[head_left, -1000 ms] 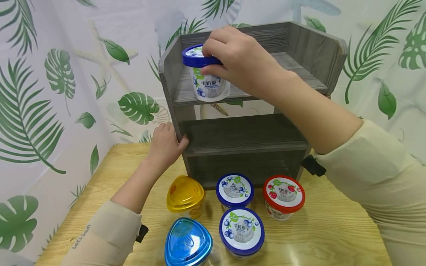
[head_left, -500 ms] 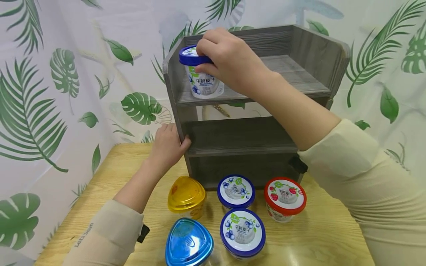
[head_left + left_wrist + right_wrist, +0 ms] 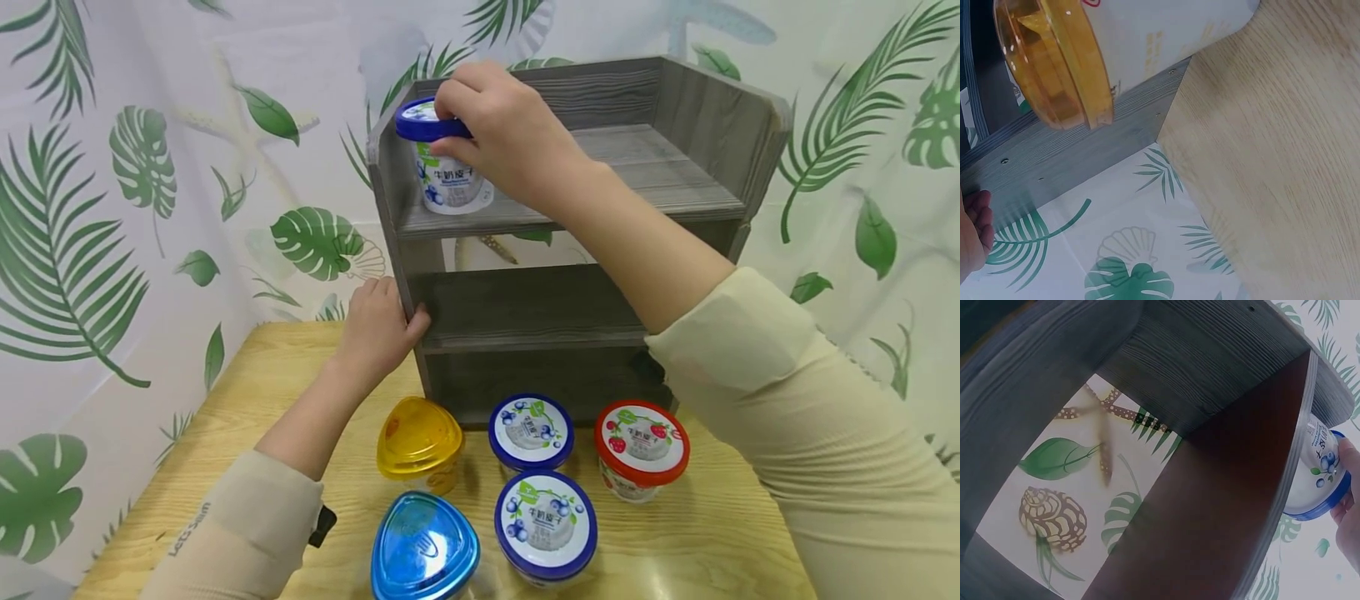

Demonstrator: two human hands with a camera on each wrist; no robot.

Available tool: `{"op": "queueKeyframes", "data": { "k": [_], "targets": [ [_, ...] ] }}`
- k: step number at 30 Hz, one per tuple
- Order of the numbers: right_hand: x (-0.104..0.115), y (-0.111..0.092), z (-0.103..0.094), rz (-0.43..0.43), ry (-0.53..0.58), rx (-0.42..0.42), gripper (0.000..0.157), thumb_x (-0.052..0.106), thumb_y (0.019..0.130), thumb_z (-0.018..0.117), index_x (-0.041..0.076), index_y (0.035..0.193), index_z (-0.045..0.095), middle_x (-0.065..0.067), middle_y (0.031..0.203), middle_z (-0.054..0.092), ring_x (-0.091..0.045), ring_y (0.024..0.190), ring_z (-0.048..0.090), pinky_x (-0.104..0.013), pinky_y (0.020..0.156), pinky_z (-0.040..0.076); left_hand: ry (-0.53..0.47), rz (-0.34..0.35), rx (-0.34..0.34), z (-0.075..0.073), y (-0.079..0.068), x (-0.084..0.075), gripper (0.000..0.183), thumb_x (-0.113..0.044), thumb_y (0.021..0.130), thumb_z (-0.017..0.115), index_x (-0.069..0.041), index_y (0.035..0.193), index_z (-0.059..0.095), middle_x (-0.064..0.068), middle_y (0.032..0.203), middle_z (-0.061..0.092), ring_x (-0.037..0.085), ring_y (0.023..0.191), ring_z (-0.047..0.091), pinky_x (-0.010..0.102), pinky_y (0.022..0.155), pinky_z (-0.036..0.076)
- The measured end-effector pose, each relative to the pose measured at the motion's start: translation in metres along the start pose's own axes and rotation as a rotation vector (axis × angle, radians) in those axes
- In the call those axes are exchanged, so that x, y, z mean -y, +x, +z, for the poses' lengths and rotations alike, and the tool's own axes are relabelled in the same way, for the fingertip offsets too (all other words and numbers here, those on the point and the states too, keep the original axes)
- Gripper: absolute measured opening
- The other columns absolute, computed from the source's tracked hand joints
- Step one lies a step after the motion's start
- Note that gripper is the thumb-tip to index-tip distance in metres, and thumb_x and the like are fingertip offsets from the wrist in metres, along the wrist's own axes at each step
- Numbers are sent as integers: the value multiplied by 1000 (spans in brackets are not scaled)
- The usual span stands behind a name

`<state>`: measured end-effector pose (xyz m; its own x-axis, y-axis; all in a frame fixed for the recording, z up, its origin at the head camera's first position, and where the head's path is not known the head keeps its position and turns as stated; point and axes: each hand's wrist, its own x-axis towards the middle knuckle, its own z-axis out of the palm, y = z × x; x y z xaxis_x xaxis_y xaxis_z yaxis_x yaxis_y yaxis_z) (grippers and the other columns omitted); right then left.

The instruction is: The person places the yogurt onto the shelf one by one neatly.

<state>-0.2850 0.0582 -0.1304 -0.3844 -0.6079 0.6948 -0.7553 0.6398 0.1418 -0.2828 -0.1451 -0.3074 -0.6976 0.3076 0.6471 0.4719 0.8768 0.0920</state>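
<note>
My right hand [image 3: 510, 133] grips a white tub [image 3: 450, 179] by its blue lid, thumb at the front of the rim and fingers over the top. Blueberries are printed on this tub, and it is upright at the left end of the top board of a grey wooden shelf [image 3: 555, 333]. In the right wrist view the same blueberry tub [image 3: 1319, 465] shows beyond the board's edge, with the hand [image 3: 1349, 506] at its lid. My left hand [image 3: 378, 329] holds the shelf's left side panel, thumb around the front edge. The left wrist view shows its fingers [image 3: 979, 219] against that panel.
Before the shelf, on the wooden table [image 3: 720, 533], stand a yellow-lidded tub [image 3: 420, 442], a blue-lidded triangular tub [image 3: 425, 546], two blueberry tubs [image 3: 530, 429] and a red-lidded strawberry tub [image 3: 642, 442]. A leaf-patterned wall covering [image 3: 187, 183] rises behind and to the left.
My right hand has carried the blueberry tub leftward, closer to the shelf's left side panel. My left hand keeps its hold on the panel, and the tubs on the table stay where they were.
</note>
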Motion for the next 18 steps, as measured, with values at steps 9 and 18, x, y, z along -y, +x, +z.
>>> {"op": "queueKeyframes", "data": {
  "k": [9, 18],
  "targets": [
    [1, 5, 7, 33, 12, 5, 30, 23, 93, 56, -4, 105, 56, -14, 106, 56, -26, 106, 48, -31, 94, 42, -12, -15, -5, 0, -2, -1, 23, -19, 84, 57, 3, 81, 53, 18, 73, 54, 36, 77, 51, 46, 70, 40],
    [1, 6, 7, 30, -2, 6, 30, 23, 93, 56, -4, 105, 56, -14, 106, 57, -26, 105, 49, -31, 94, 42, -10, -5, -23, 1, 0, -1, 23, -19, 83, 57, 4, 83, 54, 19, 74, 56, 37, 78, 53, 46, 72, 41]
  ]
}}
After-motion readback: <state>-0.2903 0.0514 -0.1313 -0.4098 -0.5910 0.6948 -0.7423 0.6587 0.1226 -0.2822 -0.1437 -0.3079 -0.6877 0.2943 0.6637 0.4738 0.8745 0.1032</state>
